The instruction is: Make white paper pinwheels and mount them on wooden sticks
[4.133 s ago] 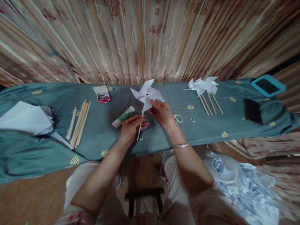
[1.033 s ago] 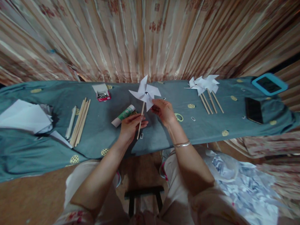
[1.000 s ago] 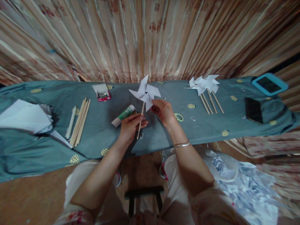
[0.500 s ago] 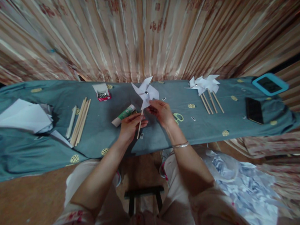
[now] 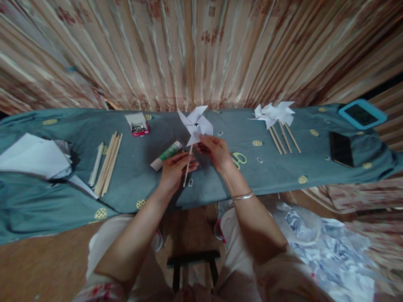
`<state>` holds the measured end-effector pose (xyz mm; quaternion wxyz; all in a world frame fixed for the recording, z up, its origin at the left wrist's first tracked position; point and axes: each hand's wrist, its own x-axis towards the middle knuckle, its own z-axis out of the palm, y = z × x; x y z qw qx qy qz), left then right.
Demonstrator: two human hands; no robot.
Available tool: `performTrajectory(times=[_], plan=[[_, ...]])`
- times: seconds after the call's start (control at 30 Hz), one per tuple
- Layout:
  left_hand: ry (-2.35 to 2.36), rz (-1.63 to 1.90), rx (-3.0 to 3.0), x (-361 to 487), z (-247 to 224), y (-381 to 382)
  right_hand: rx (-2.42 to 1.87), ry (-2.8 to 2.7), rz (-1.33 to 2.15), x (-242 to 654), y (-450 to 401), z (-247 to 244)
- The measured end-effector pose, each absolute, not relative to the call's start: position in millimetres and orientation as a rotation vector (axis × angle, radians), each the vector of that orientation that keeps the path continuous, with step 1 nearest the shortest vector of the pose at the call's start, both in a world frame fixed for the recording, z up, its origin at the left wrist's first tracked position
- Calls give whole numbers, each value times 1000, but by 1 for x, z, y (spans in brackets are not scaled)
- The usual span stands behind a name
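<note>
A white paper pinwheel (image 5: pixel 196 123) with a shiny pin at its centre stands on a thin wooden stick, held above the table in the head view. My left hand (image 5: pixel 177 167) is closed round the stick below the blades, thumb against it. My right hand (image 5: pixel 215 149) pinches the lower right paper blade between thumb and fingers. Just behind my left hand lies a green and white glue stick (image 5: pixel 166 155). Close by my right wrist are scissors with pale green handles (image 5: pixel 239 159), their blades hidden.
Finished pinwheels (image 5: pixel 278 114) lie at the right, near a black phone (image 5: pixel 341 149) and a blue-framed tablet (image 5: pixel 362 114). To the left are a red pin box (image 5: pixel 140 128), wooden sticks (image 5: pixel 108 164), a white tube (image 5: pixel 96 164) and paper sheets (image 5: pixel 30 157). A bag of crumpled paper (image 5: pixel 337 255) sits below right.
The pinwheel's blades have turned slightly clockwise, with the top blade now leaning further right. Both hands keep almost the same place.
</note>
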<state>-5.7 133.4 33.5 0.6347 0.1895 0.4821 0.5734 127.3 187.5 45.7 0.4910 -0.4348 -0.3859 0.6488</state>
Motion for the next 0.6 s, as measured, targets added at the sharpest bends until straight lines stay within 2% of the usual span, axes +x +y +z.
performTrajectory(times=[0.2,0.47,0.6], plan=[[1131,1300,449,-8,34,134,-1164,-997,1437,137,186,52],[1130,1261,442,-7,35,132,-1216,-865,1036,166,198,53],[1138,1200,434,-4,38,130,-1217,-878,1085,168,202,49]])
